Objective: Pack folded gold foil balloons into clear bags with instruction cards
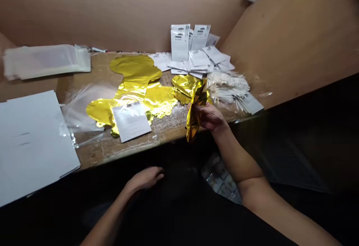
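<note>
Above the table's front edge, my right hand is closed around a crumpled gold foil balloon, uninflated and hanging down. Just behind it, more folded gold foil lies on the wood. Flat gold foil balloons are spread over the middle of the table, overlapping each other. A white printed card in a clear packet rests on their front part. My left hand is below the table edge, over dark clothing, slightly blurred. Its fingers are loosely bent and a little apart, with nothing visible in them.
White packets stand and lie heaped at the back right, beside a bundle of pale strips. Clear plastic bags and large white sheets lie left. A stack of clear sleeves sits behind. Cardboard walls enclose the table.
</note>
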A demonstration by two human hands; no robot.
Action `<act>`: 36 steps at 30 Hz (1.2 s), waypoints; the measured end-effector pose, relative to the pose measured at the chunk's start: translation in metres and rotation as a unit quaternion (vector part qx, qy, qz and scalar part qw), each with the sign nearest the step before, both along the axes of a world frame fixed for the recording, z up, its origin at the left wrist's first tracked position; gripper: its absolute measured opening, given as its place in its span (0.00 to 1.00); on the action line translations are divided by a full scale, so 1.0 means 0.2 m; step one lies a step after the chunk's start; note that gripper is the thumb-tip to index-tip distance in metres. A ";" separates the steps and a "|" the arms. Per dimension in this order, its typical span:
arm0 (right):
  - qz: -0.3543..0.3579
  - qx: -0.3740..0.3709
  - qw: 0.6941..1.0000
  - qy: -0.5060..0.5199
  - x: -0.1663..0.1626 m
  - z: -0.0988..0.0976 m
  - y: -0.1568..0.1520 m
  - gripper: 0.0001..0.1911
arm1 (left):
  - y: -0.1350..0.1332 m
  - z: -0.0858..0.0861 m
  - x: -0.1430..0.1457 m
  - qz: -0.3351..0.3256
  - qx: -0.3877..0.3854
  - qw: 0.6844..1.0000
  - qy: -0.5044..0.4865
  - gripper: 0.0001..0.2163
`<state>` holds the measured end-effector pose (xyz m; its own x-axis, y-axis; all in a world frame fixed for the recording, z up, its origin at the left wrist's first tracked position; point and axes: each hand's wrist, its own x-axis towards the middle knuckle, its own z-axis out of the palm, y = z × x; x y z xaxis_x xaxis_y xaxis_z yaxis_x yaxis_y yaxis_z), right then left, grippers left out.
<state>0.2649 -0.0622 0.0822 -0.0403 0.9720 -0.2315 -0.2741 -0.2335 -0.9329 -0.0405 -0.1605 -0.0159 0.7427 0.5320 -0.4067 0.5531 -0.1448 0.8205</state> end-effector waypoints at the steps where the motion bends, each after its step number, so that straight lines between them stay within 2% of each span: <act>1: -0.001 -0.001 1.000 0.021 -0.05 -0.04 -0.07 0.20 | -0.03 0.06 0.01 0.036 -0.005 0.999 -0.033 0.13; 2: -0.003 -0.002 0.999 0.036 -0.10 -0.08 -0.15 0.20 | -0.05 0.14 0.02 0.091 -0.001 0.993 -0.079 0.15; 3: -0.001 -0.001 0.999 0.045 -0.16 -0.10 -0.22 0.20 | -0.07 0.21 0.04 0.179 0.021 0.974 -0.137 0.18; 4: 0.007 0.003 0.999 0.048 -0.22 -0.12 -0.29 0.20 | -0.09 0.29 0.07 0.266 0.058 0.944 -0.185 0.23; 5: 0.022 0.007 0.999 0.048 -0.27 -0.13 -0.35 0.20 | -0.09 0.35 0.11 0.316 0.086 0.920 -0.214 0.29; 6: 0.040 0.012 0.998 0.047 -0.31 -0.13 -0.41 0.21 | -0.08 0.41 0.15 0.350 0.094 0.902 -0.234 0.29; 8: 0.059 0.032 0.997 0.040 -0.36 -0.13 -0.49 0.23 | -0.06 0.46 0.22 0.388 0.056 0.876 -0.282 0.24; 11: -0.009 0.088 0.996 -0.030 -0.34 -0.15 -0.57 0.28 | -0.03 0.44 0.28 0.432 -0.008 0.829 -0.354 0.23; 13: -0.056 0.114 0.987 -0.093 -0.32 -0.17 -0.61 0.27 | -0.03 0.41 0.30 0.447 -0.032 0.811 -0.376 0.23; 16: -0.072 0.160 0.970 -0.167 -0.30 -0.19 -0.66 0.21 | -0.06 0.39 0.33 0.442 -0.098 0.793 -0.408 0.23; 19: -0.087 0.217 0.942 -0.242 -0.31 -0.20 -0.67 0.22 | -0.09 0.38 0.38 0.451 -0.144 0.757 -0.451 0.24; 20: -0.068 0.219 0.944 -0.238 -0.32 -0.21 -0.67 0.22 | -0.09 0.38 0.40 0.453 -0.152 0.749 -0.458 0.25; 23: 0.022 0.173 0.979 -0.109 -0.34 -0.22 -0.63 0.22 | -0.11 0.38 0.46 0.452 -0.157 0.745 -0.464 0.26; 25: 0.032 0.134 0.990 -0.009 -0.36 -0.24 -0.60 0.22 | -0.10 0.38 0.48 0.456 -0.138 0.746 -0.465 0.24; 28: 0.030 0.112 0.991 0.068 -0.38 -0.25 -0.55 0.23 | -0.07 0.38 0.47 0.463 -0.107 0.754 -0.454 0.21; 32: 0.040 0.128 0.989 0.063 -0.34 -0.21 -0.48 0.21 | 0.01 0.39 0.41 0.418 -0.138 0.788 -0.430 0.20; 36: 0.095 0.124 0.987 0.033 -0.27 -0.14 -0.42 0.21 | 0.09 0.42 0.34 0.425 -0.150 0.790 -0.416 0.26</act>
<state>0.2109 -0.1460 0.0549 -0.2349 0.9718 0.0219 -0.3085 -0.0532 -0.9497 0.0270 -0.1421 0.0680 0.2455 0.9547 -0.1679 -0.4032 0.2581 0.8780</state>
